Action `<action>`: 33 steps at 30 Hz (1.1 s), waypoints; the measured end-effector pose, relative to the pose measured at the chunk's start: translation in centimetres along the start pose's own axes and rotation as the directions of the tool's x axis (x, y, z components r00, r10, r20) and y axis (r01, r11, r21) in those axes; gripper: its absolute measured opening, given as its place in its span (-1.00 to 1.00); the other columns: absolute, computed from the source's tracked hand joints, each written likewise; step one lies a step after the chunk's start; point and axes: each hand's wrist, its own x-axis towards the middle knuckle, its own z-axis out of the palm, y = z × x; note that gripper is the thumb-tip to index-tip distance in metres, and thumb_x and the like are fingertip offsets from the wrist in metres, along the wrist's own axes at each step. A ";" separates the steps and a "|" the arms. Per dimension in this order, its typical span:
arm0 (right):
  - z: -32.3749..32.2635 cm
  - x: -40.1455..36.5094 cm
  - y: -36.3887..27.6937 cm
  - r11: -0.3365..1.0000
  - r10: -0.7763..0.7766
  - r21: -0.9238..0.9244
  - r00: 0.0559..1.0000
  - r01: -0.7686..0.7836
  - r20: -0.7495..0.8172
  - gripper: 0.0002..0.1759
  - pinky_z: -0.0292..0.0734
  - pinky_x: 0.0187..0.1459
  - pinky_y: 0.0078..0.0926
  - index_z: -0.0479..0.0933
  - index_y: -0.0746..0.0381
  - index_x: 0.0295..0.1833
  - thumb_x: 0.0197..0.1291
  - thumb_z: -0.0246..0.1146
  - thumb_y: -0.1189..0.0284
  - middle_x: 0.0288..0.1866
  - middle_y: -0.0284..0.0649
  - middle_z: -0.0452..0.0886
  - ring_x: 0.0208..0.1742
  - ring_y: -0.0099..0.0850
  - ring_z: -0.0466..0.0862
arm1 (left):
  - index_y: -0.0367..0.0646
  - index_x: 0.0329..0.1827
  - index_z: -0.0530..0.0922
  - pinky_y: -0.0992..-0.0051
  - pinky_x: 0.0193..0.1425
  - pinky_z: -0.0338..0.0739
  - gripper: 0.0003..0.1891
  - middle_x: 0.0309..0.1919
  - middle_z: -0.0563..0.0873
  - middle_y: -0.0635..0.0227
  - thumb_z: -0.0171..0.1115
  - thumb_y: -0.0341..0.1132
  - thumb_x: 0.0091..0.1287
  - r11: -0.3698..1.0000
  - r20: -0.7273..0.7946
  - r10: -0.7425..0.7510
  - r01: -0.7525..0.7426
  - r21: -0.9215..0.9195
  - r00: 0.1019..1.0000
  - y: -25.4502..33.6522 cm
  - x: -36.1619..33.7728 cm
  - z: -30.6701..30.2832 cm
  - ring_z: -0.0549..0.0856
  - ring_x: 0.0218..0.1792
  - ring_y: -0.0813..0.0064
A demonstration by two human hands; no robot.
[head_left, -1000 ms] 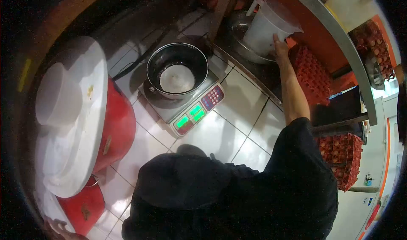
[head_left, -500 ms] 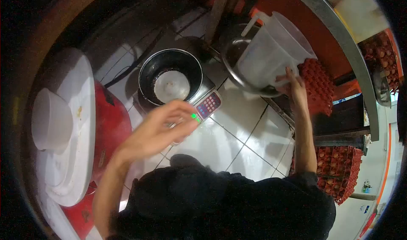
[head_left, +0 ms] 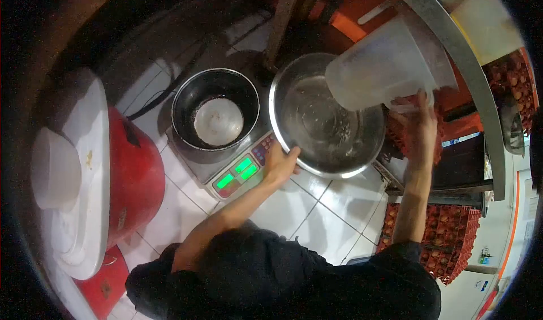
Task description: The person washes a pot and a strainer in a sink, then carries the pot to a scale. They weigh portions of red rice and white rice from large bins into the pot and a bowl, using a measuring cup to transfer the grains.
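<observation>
My left hand point(head_left: 280, 164) is closed on the near-left rim of a wide steel bowl point(head_left: 317, 113), which has some wet-looking spots inside. Up to the right, my right hand point(head_left: 421, 113) grips a translucent plastic jug point(head_left: 376, 65) and holds it tilted above the bowl's right side. Left of the bowl, a black pot point(head_left: 218, 108) with a pale round bottom stands on a digital scale point(head_left: 212, 176), whose green displays are lit.
A red container with a white lid point(head_left: 93, 167) and a white cup point(head_left: 54, 170) on top is at the left. Stacked red egg trays point(head_left: 435, 235) stand at the lower right. A curved metal edge point(head_left: 452, 37) runs along the upper right.
My left hand has moved right from near the scale and taken hold of the bowl's rim. The jug has been lifted up and right in my right hand, uncovering the bowl.
</observation>
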 end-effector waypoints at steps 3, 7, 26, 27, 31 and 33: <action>-0.3 1.3 -0.6 0.985 0.113 0.111 0.984 -0.129 0.140 -0.45 0.67 -0.17 -0.33 0.44 0.38 0.10 0.33 0.14 0.07 -0.14 -0.03 0.62 -0.22 -0.30 0.69 | -0.40 0.12 0.32 0.46 -0.64 0.62 -0.60 -0.29 0.67 0.07 0.14 -0.39 0.28 1.000 -0.005 -0.011 0.011 0.011 1.000 1.5 -2.0 -1.6 0.70 -0.61 0.35; 0.8 0.1 -1.7 0.982 0.089 0.145 0.978 -0.118 0.187 -0.44 0.68 -0.15 -0.34 0.44 0.41 0.11 0.34 0.14 0.09 -0.09 0.00 0.61 -0.20 -0.27 0.69 | -0.41 0.12 0.29 0.43 -0.67 0.59 -0.61 -0.35 0.67 0.03 0.12 -0.40 0.30 0.996 -0.016 -0.073 0.074 0.055 0.997 2.7 -4.2 -5.0 0.69 -0.64 0.34; 2.5 15.8 13.7 0.959 0.109 -0.259 0.994 -0.112 -0.027 -0.36 0.62 -0.12 -0.28 0.42 0.36 0.20 0.22 0.29 0.07 0.02 -0.05 0.54 0.02 -0.26 0.60 | -0.19 0.40 0.08 0.37 -0.61 0.67 -0.48 -0.31 0.67 -0.03 -0.02 -0.38 0.41 0.959 0.400 -0.242 0.155 0.239 0.884 -3.2 -7.4 -10.0 0.73 -0.56 0.22; 2.4 16.8 15.0 0.971 0.099 -0.217 0.995 -0.102 -0.024 -0.35 0.60 -0.11 -0.26 0.41 0.36 0.21 0.23 0.29 0.07 0.05 -0.05 0.53 0.03 -0.24 0.60 | -0.19 0.40 0.08 0.37 -0.61 0.67 -0.48 -0.31 0.67 -0.03 -0.02 -0.38 0.41 0.961 0.374 -0.245 0.171 0.218 0.894 -3.9 -7.3 -9.9 0.73 -0.56 0.22; 0.7 25.1 21.4 0.986 -0.125 -0.090 0.980 0.140 0.155 -0.32 0.50 0.06 -0.17 0.32 0.34 0.34 0.29 0.23 0.09 0.22 -0.06 0.45 0.12 -0.20 0.53 | -0.23 0.38 0.15 0.35 -0.59 0.64 -0.45 -0.18 0.65 -0.08 0.09 -0.33 0.37 0.922 0.450 -0.360 0.385 0.039 0.817 -8.3 -5.9 -8.6 0.70 -0.56 0.21; 3.2 22.8 19.6 0.987 -0.101 -0.091 0.957 0.131 0.273 -0.39 0.48 0.06 -0.21 0.39 0.31 0.28 0.34 0.15 0.06 0.19 -0.11 0.51 0.09 -0.26 0.54 | -0.34 0.24 0.38 0.37 -0.55 0.55 -0.50 -0.20 0.66 0.01 0.22 -0.25 0.31 0.980 0.495 0.165 -0.085 -0.180 0.853 -18.1 -4.5 -9.2 0.65 -0.58 0.29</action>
